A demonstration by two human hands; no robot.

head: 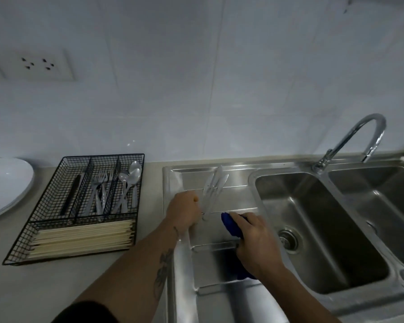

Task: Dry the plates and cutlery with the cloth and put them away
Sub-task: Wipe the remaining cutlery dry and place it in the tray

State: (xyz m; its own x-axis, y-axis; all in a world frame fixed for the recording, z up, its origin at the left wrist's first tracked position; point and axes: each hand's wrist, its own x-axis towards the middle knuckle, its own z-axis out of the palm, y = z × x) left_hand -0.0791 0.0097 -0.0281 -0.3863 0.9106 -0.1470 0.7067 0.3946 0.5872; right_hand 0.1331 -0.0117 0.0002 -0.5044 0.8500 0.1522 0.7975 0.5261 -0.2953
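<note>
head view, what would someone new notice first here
The two hands over the steel drainboard: the left hand holds a bunch of knives fanned upward, while the right hand grips a blue cloth beside them. To the left on the counter sits a black wire cutlery tray with forks, spoons and chopsticks.

Both forearms are extended forward, the left hand (184, 212) curled around a bunch of knives (214, 186), the right hand (252, 238) clenched on a blue cloth (231, 226), knuckles up.
</note>
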